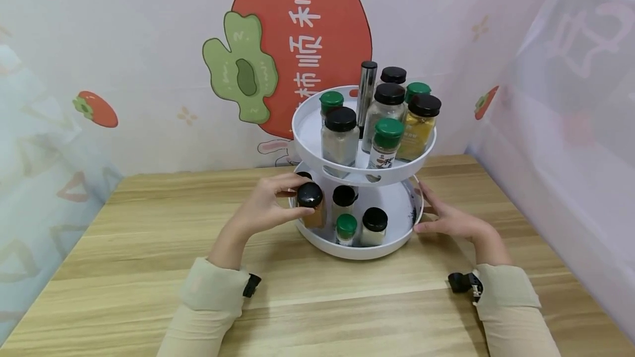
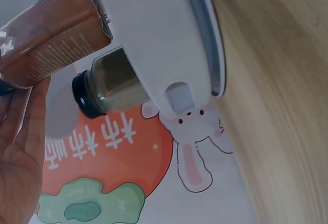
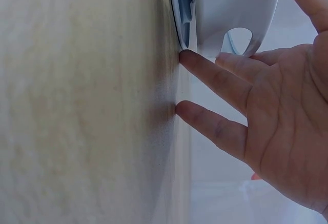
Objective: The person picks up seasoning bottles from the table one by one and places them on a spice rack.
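A two-tier white rack [image 1: 364, 252] stands on the table. At the left of its lower tier, my left hand [image 1: 270, 205] grips a black-lidded spice jar [image 1: 315, 219]. Reddish-brown powder fills this jar, which the left wrist view shows close up as a spice jar [image 2: 56, 34] raised off the tray's floor. Behind it stands another black-lidded jar [image 2: 115, 80] with brownish contents. On the rack's right side, my right hand [image 1: 453, 222] touches the lower tray's rim with spread, fairly straight fingers [image 3: 218, 80]. One lower fingertip reaches the tabletop in the right wrist view.
The lower tier also carries a green-lidded bottle [image 1: 346, 230] and black-lidded jars [image 1: 373, 233]. Several jars, including a yellow one [image 1: 415, 134], crowd the upper tier [image 1: 310, 147] beside a tall metallic cylinder [image 1: 366, 95]. A printed cloth [image 1: 163, 43] hangs behind the table [image 1: 124, 247].
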